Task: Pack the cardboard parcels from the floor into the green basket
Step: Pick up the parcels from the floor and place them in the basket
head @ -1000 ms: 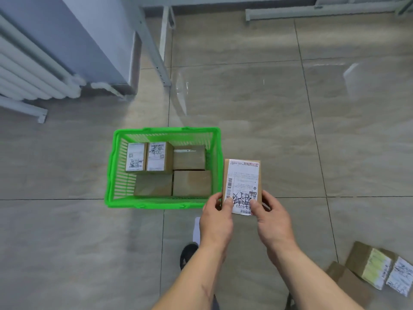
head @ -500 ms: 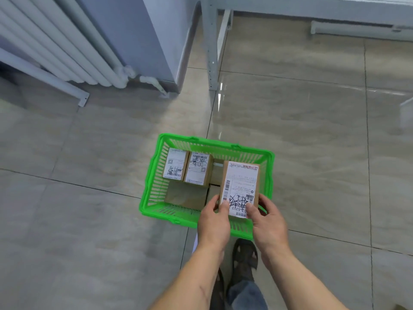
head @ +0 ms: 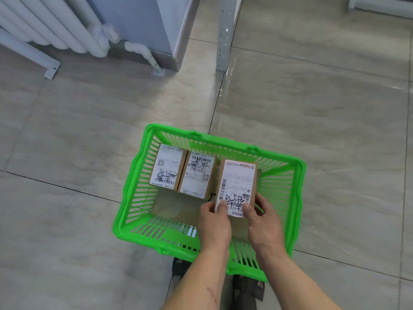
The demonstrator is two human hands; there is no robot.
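The green basket (head: 143,175) stands on the tiled floor right in front of my feet. Two labelled cardboard parcels (head: 167,166) (head: 197,177) stand side by side along its far wall, and plain brown parcels (head: 176,206) lie flat beneath them. I hold a third labelled parcel (head: 238,182) upright inside the basket, to the right of those two. My left hand (head: 214,222) grips its lower left corner and my right hand (head: 263,222) grips its lower right corner. Whether the parcel touches anything below it is hidden.
A white radiator (head: 51,25) with a pipe (head: 143,54) runs along the wall at the top left. A grey metal table leg (head: 223,34) stands on the floor beyond the basket. My dark shoes (head: 248,291) show under the basket's near rim.
Both hands carried the labelled parcel from beside the basket's right wall to over and then down into the basket. The view moved closer, above the basket; the floor parcels at the lower right left the frame.
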